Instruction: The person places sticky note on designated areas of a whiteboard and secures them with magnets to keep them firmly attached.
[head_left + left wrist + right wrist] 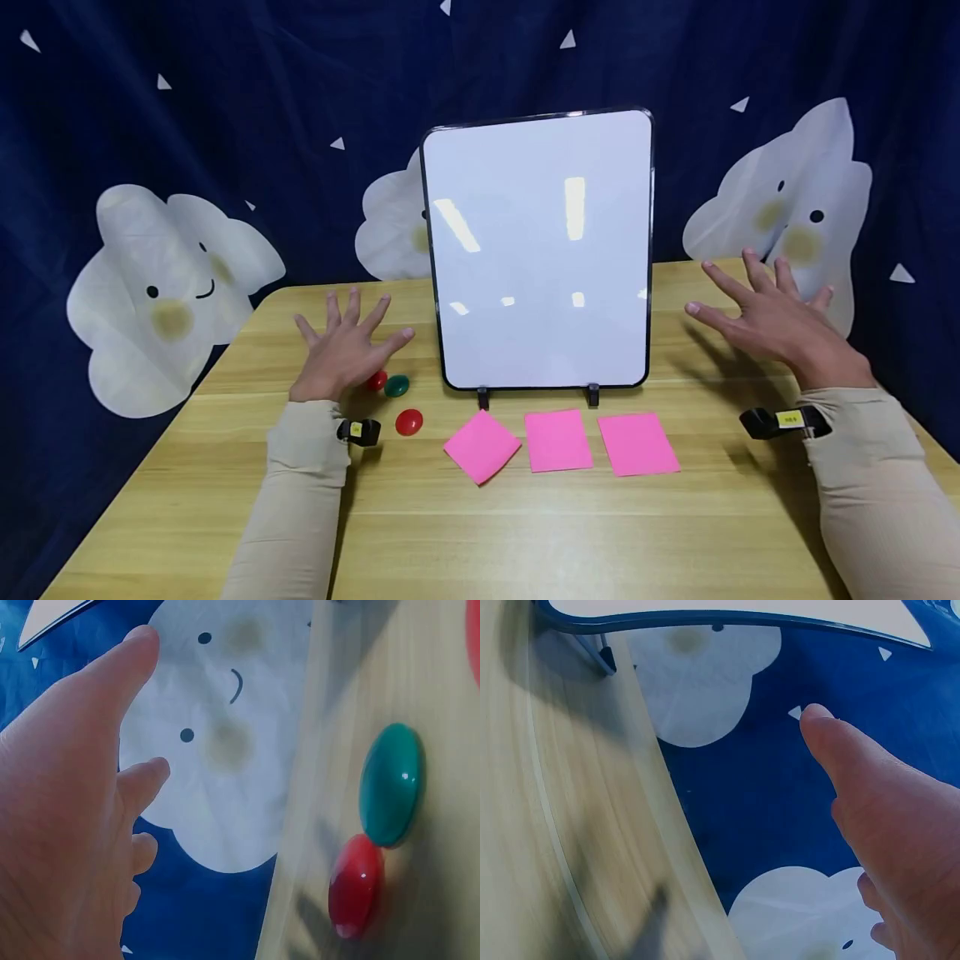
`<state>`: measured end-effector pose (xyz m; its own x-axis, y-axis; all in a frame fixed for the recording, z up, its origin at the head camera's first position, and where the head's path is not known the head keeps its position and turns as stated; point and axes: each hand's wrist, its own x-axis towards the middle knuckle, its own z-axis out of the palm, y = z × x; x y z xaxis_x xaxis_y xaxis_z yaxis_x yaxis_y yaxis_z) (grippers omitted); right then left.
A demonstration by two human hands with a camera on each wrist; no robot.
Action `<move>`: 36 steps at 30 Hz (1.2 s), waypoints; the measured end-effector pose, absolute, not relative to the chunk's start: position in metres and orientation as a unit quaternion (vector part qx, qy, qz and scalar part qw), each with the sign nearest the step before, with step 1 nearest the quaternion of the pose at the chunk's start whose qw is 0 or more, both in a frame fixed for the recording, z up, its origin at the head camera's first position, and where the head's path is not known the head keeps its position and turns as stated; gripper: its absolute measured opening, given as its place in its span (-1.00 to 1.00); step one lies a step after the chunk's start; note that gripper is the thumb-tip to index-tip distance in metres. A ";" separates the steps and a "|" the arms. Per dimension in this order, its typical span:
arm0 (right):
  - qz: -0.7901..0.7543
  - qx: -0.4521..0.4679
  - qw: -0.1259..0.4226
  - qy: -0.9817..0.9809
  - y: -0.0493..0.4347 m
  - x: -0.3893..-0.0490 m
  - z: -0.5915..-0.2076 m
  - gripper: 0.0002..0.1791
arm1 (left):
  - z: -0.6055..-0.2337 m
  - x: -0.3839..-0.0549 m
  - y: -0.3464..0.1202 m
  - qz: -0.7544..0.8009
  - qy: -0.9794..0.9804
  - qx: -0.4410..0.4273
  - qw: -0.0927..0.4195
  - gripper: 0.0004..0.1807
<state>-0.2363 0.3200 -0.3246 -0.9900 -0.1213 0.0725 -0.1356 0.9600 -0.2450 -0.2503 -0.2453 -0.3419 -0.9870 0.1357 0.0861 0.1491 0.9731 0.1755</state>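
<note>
My left hand (341,357) hovers over the left part of the table with its fingers spread, holding nothing. Close by it lie a green round magnet-like disc (397,386) and a red disc (377,381), touching in the left wrist view; another red disc (408,422) lies nearer me. My right hand (780,325), fingers spread and holding nothing, is raised above the table's right side. Between the hands a white board (540,258) with a black frame stands upright on small dark feet. Before it lie three pink sticky notes, the left one (482,447) turned cornerwise, then the middle (558,441) and right (639,444).
The wooden table (525,542) ends at a dark blue curtain (300,100) with white smiling clouds and small triangles. Each wrist carries a small black camera, the left camera (360,432) and the right camera (783,421).
</note>
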 end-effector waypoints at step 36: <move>0.089 0.101 0.017 -0.991 0.302 -0.227 -0.331 -0.07 | -0.353 -0.234 -0.224 -0.066 -0.985 -0.154 0.038 -0.11</move>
<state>-0.2266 0.3022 -0.3313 -0.9789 -0.1978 0.0516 -0.2039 0.9634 -0.1738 -0.2344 -0.2239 -0.3532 -0.9493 0.2994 0.0955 0.3094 0.9437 0.1174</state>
